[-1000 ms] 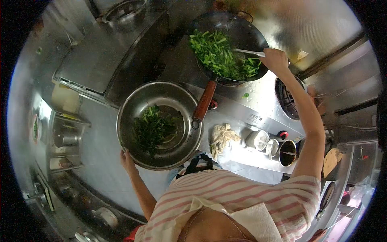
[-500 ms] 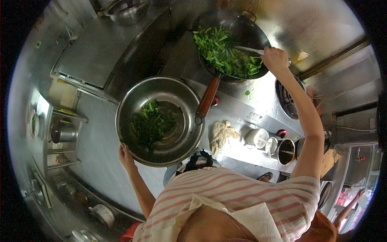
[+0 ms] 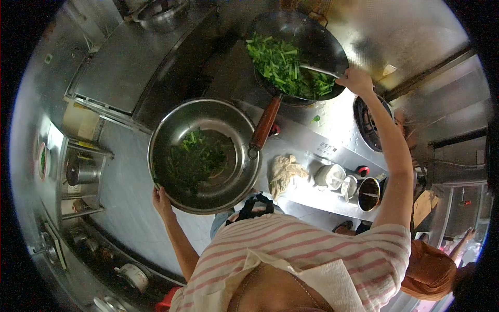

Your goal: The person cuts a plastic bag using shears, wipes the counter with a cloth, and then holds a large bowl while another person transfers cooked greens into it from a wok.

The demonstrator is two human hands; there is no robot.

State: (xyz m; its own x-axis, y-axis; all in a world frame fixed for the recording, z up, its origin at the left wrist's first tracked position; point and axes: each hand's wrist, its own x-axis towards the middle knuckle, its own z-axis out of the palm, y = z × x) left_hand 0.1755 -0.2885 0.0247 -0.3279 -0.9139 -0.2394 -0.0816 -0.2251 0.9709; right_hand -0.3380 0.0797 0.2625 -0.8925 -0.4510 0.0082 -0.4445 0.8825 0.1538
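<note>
A large steel basin with dark leafy greens inside is gripped at its lower left rim by my left hand. My right hand is closed round the handle of a metal utensil. The utensil reaches into a black wok, where its far end meets chopped bright green vegetables. The wok's wooden handle points down toward the basin's right rim.
On the steel counter are a crumpled cloth, a white container and a round pot of dark liquid. A burner lies right of the wok. Another person in brown is at lower right.
My right hand has shifted slightly down with the utensil, and the vegetables in the wok have moved a little. The other person has come further into view. My left hand stays on the basin.
</note>
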